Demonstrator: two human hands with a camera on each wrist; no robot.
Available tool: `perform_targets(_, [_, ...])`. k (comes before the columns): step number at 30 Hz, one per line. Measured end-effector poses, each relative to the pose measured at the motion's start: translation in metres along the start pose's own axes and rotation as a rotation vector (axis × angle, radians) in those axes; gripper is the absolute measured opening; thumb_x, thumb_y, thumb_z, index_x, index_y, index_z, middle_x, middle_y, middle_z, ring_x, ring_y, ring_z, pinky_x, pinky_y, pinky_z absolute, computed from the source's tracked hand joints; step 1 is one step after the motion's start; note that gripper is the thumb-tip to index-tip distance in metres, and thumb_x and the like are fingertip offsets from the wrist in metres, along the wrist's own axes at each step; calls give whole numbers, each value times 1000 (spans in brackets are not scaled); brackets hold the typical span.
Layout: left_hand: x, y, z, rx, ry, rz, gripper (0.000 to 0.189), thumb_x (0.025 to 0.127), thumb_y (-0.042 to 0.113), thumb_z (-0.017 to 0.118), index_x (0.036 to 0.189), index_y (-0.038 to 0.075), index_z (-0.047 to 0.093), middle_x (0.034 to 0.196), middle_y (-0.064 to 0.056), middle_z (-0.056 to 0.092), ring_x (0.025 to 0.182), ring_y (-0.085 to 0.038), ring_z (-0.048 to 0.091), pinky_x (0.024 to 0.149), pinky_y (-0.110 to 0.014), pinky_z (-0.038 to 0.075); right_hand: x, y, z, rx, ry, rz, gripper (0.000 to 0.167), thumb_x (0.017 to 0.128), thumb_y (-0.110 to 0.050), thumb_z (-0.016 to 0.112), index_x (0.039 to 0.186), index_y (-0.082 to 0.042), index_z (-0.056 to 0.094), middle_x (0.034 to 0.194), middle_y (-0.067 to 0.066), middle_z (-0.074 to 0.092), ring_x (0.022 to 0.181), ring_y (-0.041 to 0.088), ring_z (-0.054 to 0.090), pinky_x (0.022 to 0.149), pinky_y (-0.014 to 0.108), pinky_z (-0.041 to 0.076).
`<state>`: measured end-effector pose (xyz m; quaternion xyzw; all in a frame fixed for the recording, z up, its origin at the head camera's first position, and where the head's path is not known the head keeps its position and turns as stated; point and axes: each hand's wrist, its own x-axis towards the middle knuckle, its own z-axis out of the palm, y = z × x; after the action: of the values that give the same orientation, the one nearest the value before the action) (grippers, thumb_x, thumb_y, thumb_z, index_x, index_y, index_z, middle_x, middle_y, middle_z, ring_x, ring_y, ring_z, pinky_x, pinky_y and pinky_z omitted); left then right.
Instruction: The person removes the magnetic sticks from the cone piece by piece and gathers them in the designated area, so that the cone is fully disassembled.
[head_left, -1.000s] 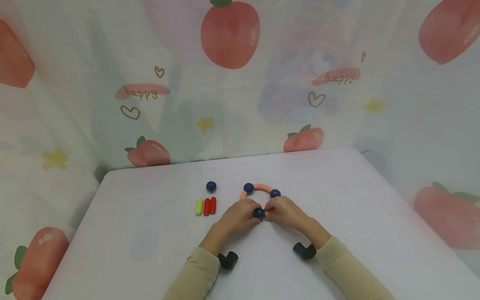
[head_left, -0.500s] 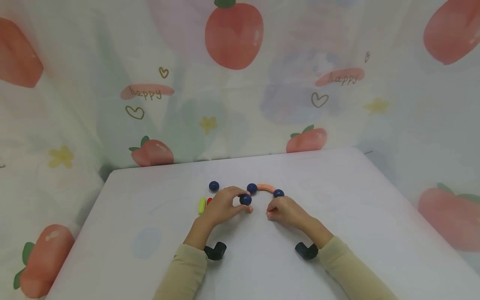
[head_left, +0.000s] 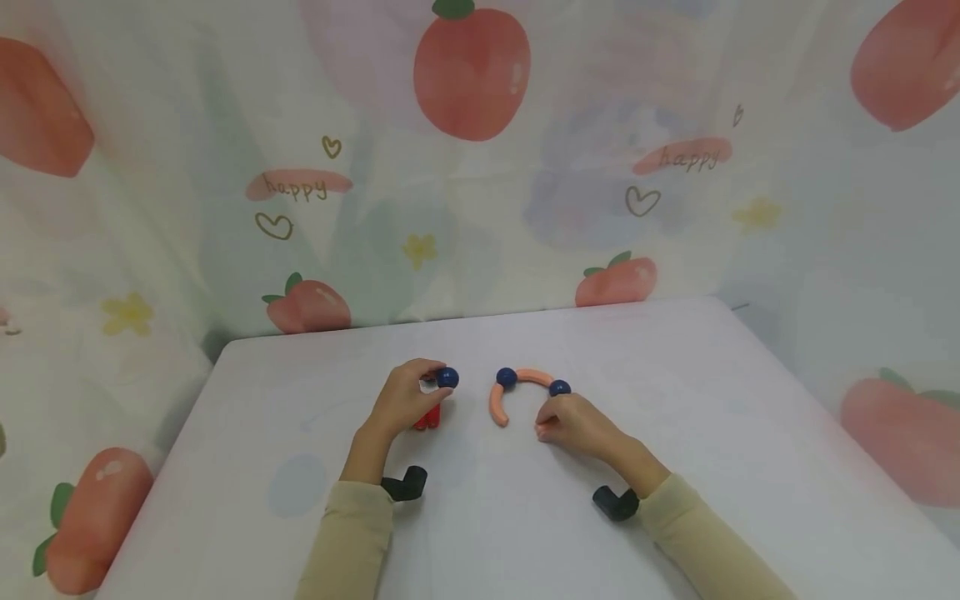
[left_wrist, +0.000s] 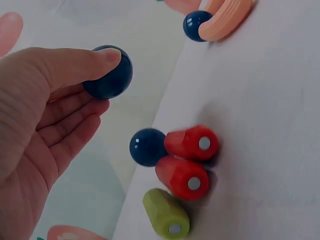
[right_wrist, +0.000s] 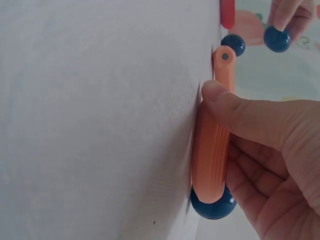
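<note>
Head view: we find the left hand (head_left: 401,400) hiding the yellow-green rod (left_wrist: 167,215), the right hand (head_left: 576,425) largely masking the right orange bar (right_wrist: 207,160), and both sleeves (head_left: 347,542) cropped.

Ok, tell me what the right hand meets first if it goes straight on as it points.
Probably the curved orange piece across the gap, though how high the right hand sits is unclear.

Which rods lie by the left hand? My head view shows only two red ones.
Observer: There's also a yellow-green rod, beside the red rods in the left wrist view.
Operator: What's in the right hand? Its fingers block my view.
Observer: The right wrist view shows the right hand holding a ridged orange rod.
Operator: Do the red rods' ends look plain?
Observer: No, the left wrist view shows a grey disc in each one's facing end.
</note>
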<state>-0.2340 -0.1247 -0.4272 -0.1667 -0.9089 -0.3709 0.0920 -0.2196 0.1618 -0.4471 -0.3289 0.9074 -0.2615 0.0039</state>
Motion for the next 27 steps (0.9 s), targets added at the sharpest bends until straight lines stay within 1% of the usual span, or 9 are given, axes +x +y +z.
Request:
perform_targets(3, [-2,-10,-2,-34,0,-42,38,78,15,74,112,3,63,102,-7,63,94,-22,59,83,-39,48,-2,0,0,5,0,3,12,73,-5,76,84,-4,70,76,-5,63,71,7,56,69,25,51])
perform_targets(5, [-2,-17,-2,-58,12,-84,39,78,17,74,113,5,63,104,-7,63,96,-22,58,85,-40,47,-4,-1,0,10,-2,5,12,74,-6,76,85,-4,70,77,-5,64,72,7,56,69,25,51])
perform_targets(8, [-2,-29,-4,-94,55,-170,40,79,19,73,115,6,62,107,-8,62,100,-23,57,87,-40,46,-5,-1,0,16,-3,2,13,73,-6,76,85,-3,70,77,-4,64,72,7,56,68,25,51])
perform_targets(11, [0,-42,-6,-128,94,-289,42,81,21,72,119,8,60,112,-8,61,104,-22,55,89,-38,45,-4,-1,0,13,0,2,14,74,-6,76,86,-4,70,78,-4,64,72,7,56,68,24,50])
perform_targets(13, [1,-50,-7,-148,103,-346,43,82,21,71,121,7,59,114,-10,60,106,-23,54,91,-37,44,-4,-2,0,16,-1,5,14,73,-6,76,85,-4,70,77,-5,64,72,7,56,68,24,50])
perform_targets(15, [3,-56,-8,-160,104,-383,44,82,21,70,121,6,58,114,-11,60,107,-23,54,92,-36,43,-3,-1,-1,23,-6,14,13,73,-5,76,85,-5,70,77,-5,63,71,7,56,68,24,50])
perform_targets(20, [5,-62,-9,-161,98,-399,45,82,19,70,121,3,57,115,-14,59,107,-25,53,93,-37,42,-2,0,-1,39,-10,27,12,74,-5,75,84,-6,70,76,-7,62,70,6,54,68,23,50])
perform_targets(27, [7,-66,-8,-128,82,-382,43,82,16,70,120,-1,57,115,-16,59,105,-27,55,91,-38,43,0,0,-1,41,-12,34,12,74,-6,75,85,-6,70,76,-7,62,70,7,54,68,24,50])
